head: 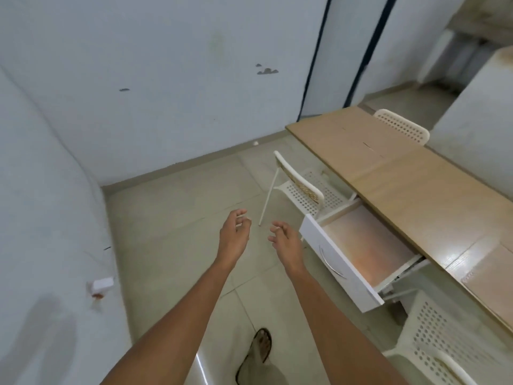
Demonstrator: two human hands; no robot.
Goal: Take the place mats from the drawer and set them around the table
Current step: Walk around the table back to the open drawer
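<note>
- The pale wall [144,79] is filling the upper left, meeting a tiled floor [172,245] below.
- The long wooden table [402,173] is running along the right side, its top mostly bare.
- A place mat [491,279] is lying on the table's near end, at the right edge of the view.
- The white drawer [336,262] is standing pulled out from under the table; more place mats [369,245] are lying flat inside it.
- Three white perforated chairs are sitting at the table: one [302,190] just beyond the drawer, one [402,126] on the far side, one [435,348] nearest.
- The left hand [234,232] is hovering over the floor, empty, fingers loosely curled.
- The right hand [286,237] is hovering beside it, just left of the drawer front, also empty and half-curled.
- A sandalled foot [261,345] is showing below.
</note>
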